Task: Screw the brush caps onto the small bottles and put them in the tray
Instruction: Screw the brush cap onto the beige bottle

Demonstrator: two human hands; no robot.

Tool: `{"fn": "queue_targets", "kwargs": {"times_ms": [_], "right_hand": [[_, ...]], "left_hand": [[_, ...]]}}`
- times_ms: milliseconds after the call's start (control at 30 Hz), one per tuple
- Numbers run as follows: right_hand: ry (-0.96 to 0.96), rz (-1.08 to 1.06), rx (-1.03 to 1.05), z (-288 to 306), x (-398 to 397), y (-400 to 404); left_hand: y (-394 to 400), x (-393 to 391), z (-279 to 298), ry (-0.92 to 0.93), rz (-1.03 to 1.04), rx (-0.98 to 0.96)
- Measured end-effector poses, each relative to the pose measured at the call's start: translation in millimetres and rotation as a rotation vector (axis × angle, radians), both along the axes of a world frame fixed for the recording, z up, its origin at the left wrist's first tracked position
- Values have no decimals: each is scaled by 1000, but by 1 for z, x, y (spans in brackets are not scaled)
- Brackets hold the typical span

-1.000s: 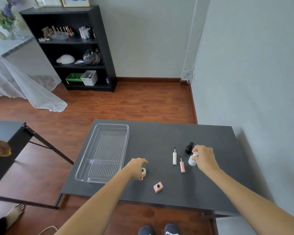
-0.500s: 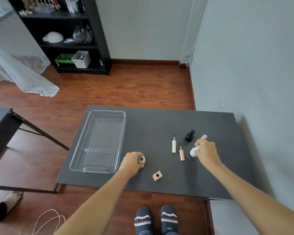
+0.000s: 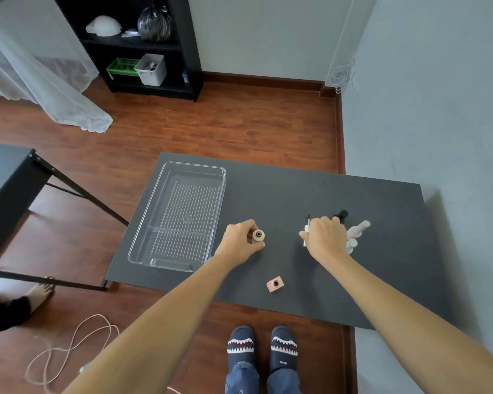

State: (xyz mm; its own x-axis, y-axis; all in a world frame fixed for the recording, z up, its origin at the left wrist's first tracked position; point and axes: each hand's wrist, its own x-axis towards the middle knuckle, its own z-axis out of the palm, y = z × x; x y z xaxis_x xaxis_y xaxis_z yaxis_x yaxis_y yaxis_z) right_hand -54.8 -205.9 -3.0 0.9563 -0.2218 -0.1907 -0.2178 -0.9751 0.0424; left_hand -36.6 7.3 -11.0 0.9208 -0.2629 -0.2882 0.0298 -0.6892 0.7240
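Observation:
My left hand grips a small cream bottle, tipped so its open neck faces me, just right of the clear empty tray. My right hand lies over the brush caps, fingers closed on the white brush cap, whose brush tip pokes out above the thumb. The pink cap is hidden under that hand. A black bottle and a white bottle lying on its side sit just beyond the hand. A pink square bottle stands near the table's front edge.
The dark table stands against the grey wall on the right. Another black table is at the left, with another person's foot beneath it. A cord lies on the wood floor, and a black shelf stands at the back.
My right hand let go of the white bottle and moved left onto the brush caps. My left hand closed on the cream bottle and tipped it. The camera tilted further down.

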Motion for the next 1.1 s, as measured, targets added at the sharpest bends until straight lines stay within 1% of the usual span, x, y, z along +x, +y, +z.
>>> {"fn": "queue_targets", "kwargs": {"times_ms": [67,167,300,367,433,533,600,700,867,967,1100], "right_hand": [[74,-53,-51,-10,4,2],[110,-96,-61,-23,5,4],[83,-99,-47,-25,6,6],[45,-99,4,-20,7,8],[-11,-127,165,-13,10,7],[-80,-230,539,13,17,2],[-156,-265,702,36,23,-4],[-288,-273,861,78,29,-14],[-520,-214,944,150,40,-32],[-640,-206,1099,195,43,-41],[-704,-167,1333,250,46,-47]], "left_hand": [[-1,1,3,-11,1,-16],[-1,1,5,-19,9,-35],[0,2,7,-30,33,-56],[0,3,11,-42,56,-70],[-2,7,18,-56,72,-90],[-8,15,35,-91,91,-124],[-12,22,51,-113,109,-158],[-21,33,79,-131,134,-230],[-37,50,130,-214,168,-327],[-45,57,162,-259,164,-371],[-57,62,202,-314,167,-414]]}}
